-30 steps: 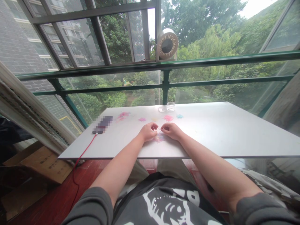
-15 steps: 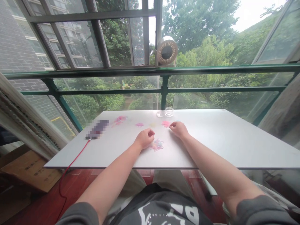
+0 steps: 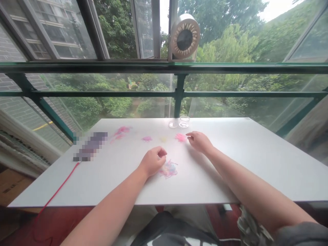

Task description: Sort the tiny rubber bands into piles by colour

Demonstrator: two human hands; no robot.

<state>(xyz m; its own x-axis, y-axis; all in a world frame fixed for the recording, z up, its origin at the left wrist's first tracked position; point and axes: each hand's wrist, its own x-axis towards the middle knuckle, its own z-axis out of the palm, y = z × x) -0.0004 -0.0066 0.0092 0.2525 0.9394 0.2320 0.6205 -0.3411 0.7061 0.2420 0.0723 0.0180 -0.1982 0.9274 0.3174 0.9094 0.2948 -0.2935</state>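
Note:
My left hand [image 3: 153, 161] rests on the white table [image 3: 251, 160] in a loose fist, right beside a mixed heap of thin coloured strands [image 3: 168, 169]. My right hand [image 3: 199, 140] reaches further out, fingers pinched together at the edge of a small pink pile [image 3: 180, 137]. Whatever it pinches is too small to name. More little sorted piles lie in a row: a magenta one [image 3: 147, 138], a pale yellow one [image 3: 163, 139] and a larger pink one [image 3: 121, 131].
Two small clear round dishes [image 3: 179, 122] stand at the table's far edge. A blurred dark device [image 3: 90, 146] with a red cable [image 3: 57, 192] lies at the left. Beyond are a green railing [image 3: 164, 67], glass panes and a round fan [image 3: 183, 37].
My right hand left the mixed heap and moved out to the pink pile. My left hand stayed by the heap. The view has tilted down and closer to the table.

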